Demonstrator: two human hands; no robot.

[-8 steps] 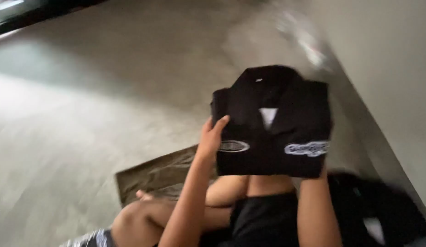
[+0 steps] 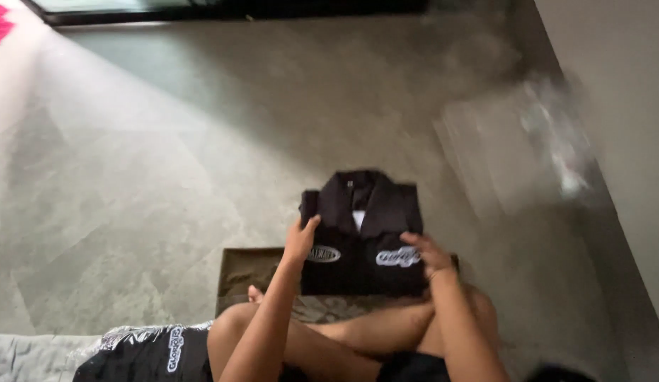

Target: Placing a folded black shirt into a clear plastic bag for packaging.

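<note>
A folded black collared shirt (image 2: 363, 212) with white oval patches on its chest lies in front of my crossed legs, partly over a flat olive-brown board (image 2: 239, 274) on the grey floor. My left hand (image 2: 302, 239) grips the shirt's left edge, thumb on top. My right hand (image 2: 425, 253) rests flat on the shirt's lower right part, next to the right patch.
A clear plastic bag (image 2: 517, 152) lies on the floor at the right, blurred, beside the pale wall (image 2: 620, 92). A bagged black garment (image 2: 142, 352) sits at my lower left on a light cloth (image 2: 25, 354). A dark window frame (image 2: 223, 10) runs along the top.
The shirt has come down from being held up in front of me to lying on the board. My right hand has shifted from under its lower edge onto its front.
</note>
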